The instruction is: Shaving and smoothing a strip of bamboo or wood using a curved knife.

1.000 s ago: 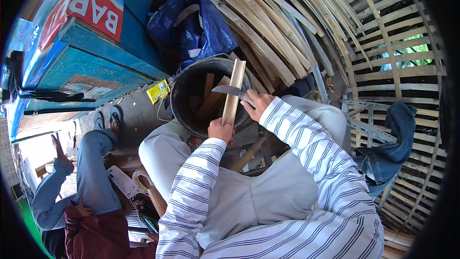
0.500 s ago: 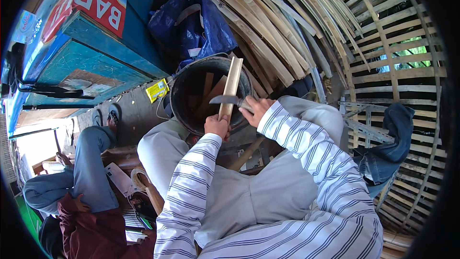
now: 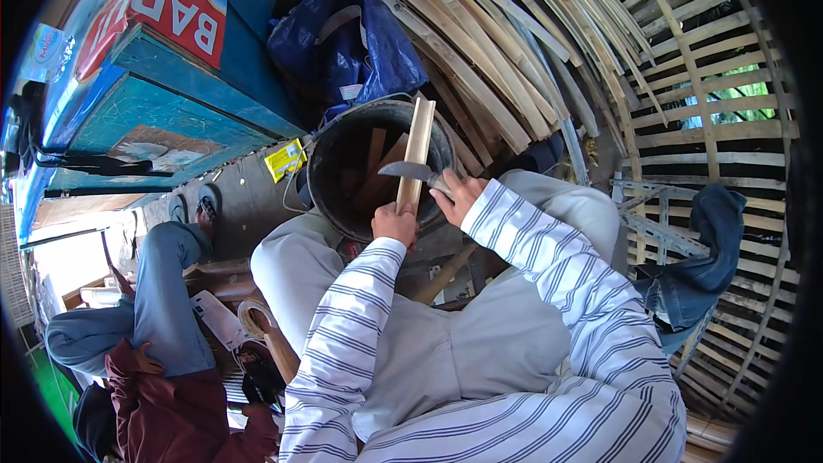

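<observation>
My left hand [image 3: 395, 225] is closed round the lower end of a short pale strip of bamboo [image 3: 418, 141], which slants up over a dark bucket [image 3: 320, 173]. In my right hand [image 3: 459, 197] is the handle of a knife [image 3: 406, 171]. Its curved grey blade points left and lies across the strip, just above my left hand. Inside the bucket are several brown pieces of wood [image 3: 377, 150], partly in shadow.
Long split bamboo strips [image 3: 480, 60] are stacked beyond the bucket, beside a blue plastic bag [image 3: 377, 51]. A blue cabinet [image 3: 163, 111] stands left. A seated person in a maroon top [image 3: 171, 411] is at lower left. A slatted bamboo wall [image 3: 737, 154] and hanging jeans [image 3: 707, 240] are right.
My left hand has shifted slightly right with the strip. The knife blade has moved slightly up along it, still lying across it. Both grips look the same.
</observation>
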### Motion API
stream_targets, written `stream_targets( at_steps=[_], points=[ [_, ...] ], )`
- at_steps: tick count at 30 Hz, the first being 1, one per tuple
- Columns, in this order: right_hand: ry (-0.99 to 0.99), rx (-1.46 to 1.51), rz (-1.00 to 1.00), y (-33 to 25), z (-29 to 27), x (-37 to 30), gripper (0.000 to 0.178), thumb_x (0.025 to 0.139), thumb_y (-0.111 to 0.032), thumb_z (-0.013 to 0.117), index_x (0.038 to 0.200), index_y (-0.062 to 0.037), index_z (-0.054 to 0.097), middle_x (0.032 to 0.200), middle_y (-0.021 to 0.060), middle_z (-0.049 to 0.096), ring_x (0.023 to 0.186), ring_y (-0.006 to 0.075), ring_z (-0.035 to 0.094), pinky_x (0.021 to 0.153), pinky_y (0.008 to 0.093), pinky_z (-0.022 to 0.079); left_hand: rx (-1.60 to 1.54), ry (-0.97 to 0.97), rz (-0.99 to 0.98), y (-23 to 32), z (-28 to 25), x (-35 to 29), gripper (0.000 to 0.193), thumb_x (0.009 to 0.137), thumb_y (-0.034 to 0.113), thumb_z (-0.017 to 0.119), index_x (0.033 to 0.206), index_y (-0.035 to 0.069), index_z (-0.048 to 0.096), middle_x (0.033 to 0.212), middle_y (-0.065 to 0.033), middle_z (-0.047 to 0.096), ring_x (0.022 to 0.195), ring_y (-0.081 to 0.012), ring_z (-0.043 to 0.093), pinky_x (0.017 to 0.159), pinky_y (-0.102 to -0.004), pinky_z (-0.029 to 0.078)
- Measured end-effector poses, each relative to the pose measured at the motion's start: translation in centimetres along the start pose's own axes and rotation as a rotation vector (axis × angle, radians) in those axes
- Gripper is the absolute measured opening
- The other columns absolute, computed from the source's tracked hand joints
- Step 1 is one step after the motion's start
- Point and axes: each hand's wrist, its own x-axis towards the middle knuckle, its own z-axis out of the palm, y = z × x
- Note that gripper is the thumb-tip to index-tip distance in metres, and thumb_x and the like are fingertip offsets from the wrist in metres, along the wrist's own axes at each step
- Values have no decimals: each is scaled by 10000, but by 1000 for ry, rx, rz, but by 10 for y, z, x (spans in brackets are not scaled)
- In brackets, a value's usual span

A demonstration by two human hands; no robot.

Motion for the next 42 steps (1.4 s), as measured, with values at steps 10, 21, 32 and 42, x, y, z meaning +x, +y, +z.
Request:
stream_targets(
  at_steps=[10, 21, 32, 42],
  points=[
    [-36, 42, 61, 8, -8, 3, 426, 864, -435, 608, 1059, -57, 608, 683, 260, 628, 668, 459, 638, 608, 533, 531, -40, -92, -56, -2, 4, -5, 220, 945, 186, 524, 1009, 11, 641, 599, -59, 578, 428, -133, 519, 401, -320, 479],
    [272, 261, 414, 62, 2, 40, 528, 858, -490, 615, 1063, -5, 666, 823, 156, 703, 713, 345, 662, 681, 419, 532, -267, -158, -89, -1, -3, 4, 237, 969, 178, 476, 895, -20, 583, 603, -71, 543, 419, -164, 503, 387, -340, 457],
    [71, 1520, 786, -8, -88, -32, 348, 840, -356, 713, 820, -15, 653, 569, 52, 570, 383, 117, 471, 371, 243, 354, -302, -226, 13, 8, -11, 15, 254, 967, 267, 539, 957, 14, 549, 658, -58, 566, 472, -150, 540, 445, -320, 495],
    [118, 836, 612, -10, -47, 26, 514, 728, -433, 793, 937, 17, 658, 790, 135, 670, 700, 227, 654, 649, 326, 526, -563, -428, 231, 25, -3, 10, 165, 980, 208, 527, 955, 45, 539, 724, -50, 584, 528, -143, 563, 462, -309, 495]
  ],
)
